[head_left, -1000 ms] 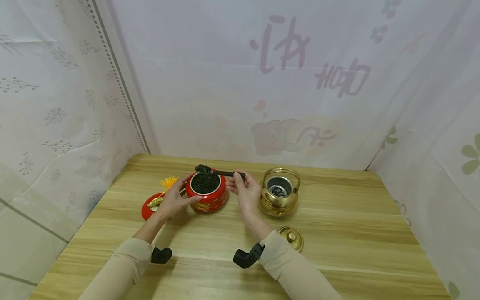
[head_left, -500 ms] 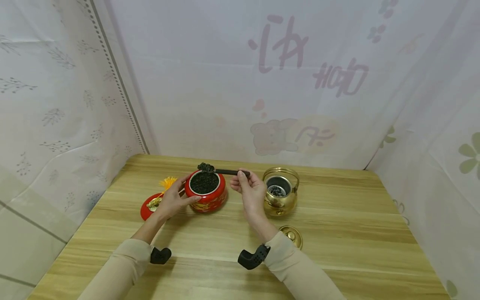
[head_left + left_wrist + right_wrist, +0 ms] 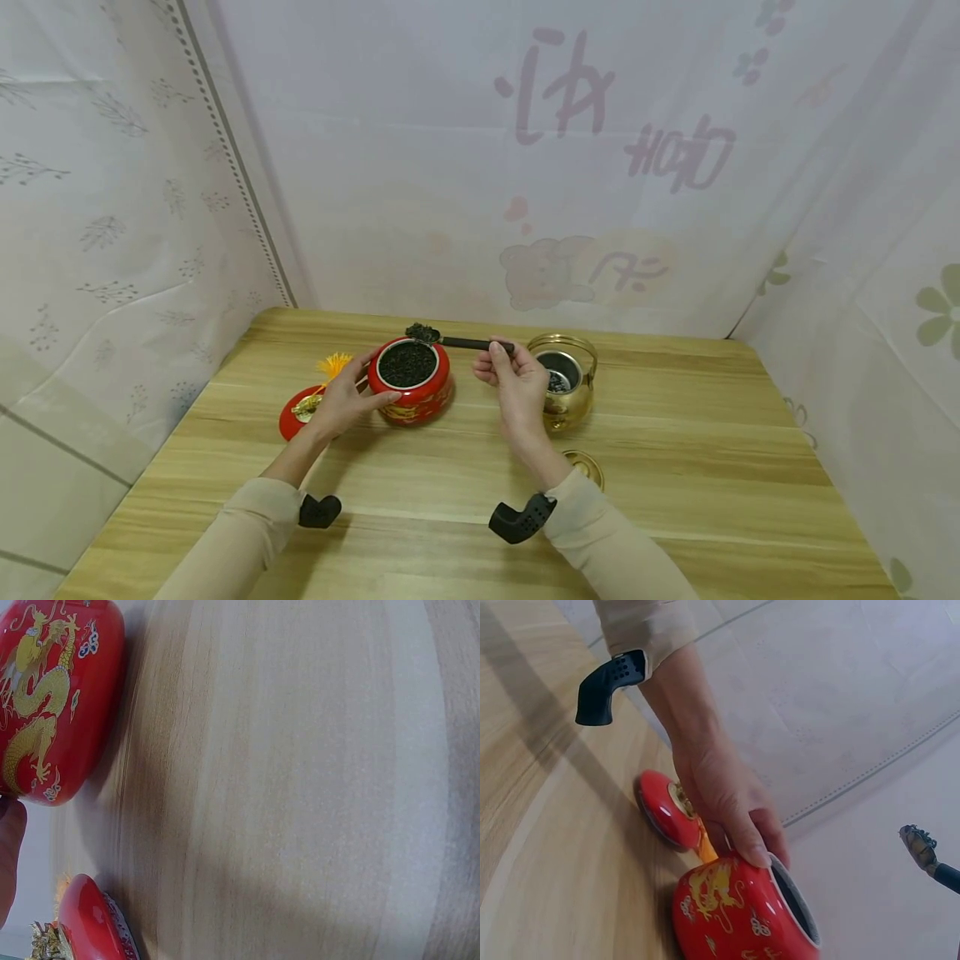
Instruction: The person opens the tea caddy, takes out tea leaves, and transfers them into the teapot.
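Note:
My left hand (image 3: 347,407) holds a red tea jar (image 3: 418,407) from its left side, thumb at the front near the rim. Gold dragons decorate the jar, and dark dry tea leaves (image 3: 407,365) fill it almost to its white rim. Between thumb and fingers my right hand (image 3: 520,390) pinches the dark handle of a tea spoon (image 3: 474,343), held roughly level. Its bowl, heaped with tea leaves, overlaps the jar's far right rim in the head view; the right wrist view shows the spoon bowl (image 3: 917,846) up in the air, apart from the jar.
A gold teapot (image 3: 572,408) with a raised handle stands open behind my right hand, some dark leaves in its metal strainer. Its gold lid (image 3: 591,463) lies in front, partly hidden by my wrist. The jar's red lid (image 3: 291,422), with a yellow tassel (image 3: 333,365), lies left.
My right hand has moved to the right with the loaded spoon, from over the jar toward the teapot. The left hand has stayed on the jar.

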`<state>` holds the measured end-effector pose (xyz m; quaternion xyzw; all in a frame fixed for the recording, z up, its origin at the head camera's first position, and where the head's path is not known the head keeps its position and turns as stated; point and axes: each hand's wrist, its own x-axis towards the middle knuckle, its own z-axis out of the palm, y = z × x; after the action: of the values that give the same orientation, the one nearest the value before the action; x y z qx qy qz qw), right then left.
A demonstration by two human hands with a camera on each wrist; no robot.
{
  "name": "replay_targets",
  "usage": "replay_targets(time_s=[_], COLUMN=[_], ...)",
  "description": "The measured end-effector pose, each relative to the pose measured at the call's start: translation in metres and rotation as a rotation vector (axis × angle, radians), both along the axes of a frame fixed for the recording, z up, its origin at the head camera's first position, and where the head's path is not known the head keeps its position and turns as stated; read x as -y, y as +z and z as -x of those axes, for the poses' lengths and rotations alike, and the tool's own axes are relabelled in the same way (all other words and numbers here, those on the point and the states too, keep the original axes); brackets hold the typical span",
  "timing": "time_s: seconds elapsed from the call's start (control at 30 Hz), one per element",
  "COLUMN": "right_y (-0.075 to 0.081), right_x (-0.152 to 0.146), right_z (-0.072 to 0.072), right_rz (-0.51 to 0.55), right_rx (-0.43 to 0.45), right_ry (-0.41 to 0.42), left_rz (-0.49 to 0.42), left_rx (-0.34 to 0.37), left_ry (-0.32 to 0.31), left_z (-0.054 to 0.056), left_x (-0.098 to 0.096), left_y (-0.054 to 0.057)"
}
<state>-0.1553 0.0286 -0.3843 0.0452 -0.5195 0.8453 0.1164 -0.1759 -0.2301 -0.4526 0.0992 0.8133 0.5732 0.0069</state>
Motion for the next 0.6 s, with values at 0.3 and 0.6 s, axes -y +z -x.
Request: replay_targets(time_s=[0.3, 0.6], right_y=[0.005, 0.01], right_x=[-0.021, -0.046], right_z=[-0.005, -0.011], right_rz=[-0.015, -0.015], right_rx=[-0.03, -0.066], right_ry=[-0.004, -0.045], left_rz=[0.011, 0.014], left_rx=[-0.005, -0.004], left_ry=[0.001, 0.002], left_z=[-0.001, 0.0], left_x=[0.0, 0.0], left_y=[0.001, 0.002])
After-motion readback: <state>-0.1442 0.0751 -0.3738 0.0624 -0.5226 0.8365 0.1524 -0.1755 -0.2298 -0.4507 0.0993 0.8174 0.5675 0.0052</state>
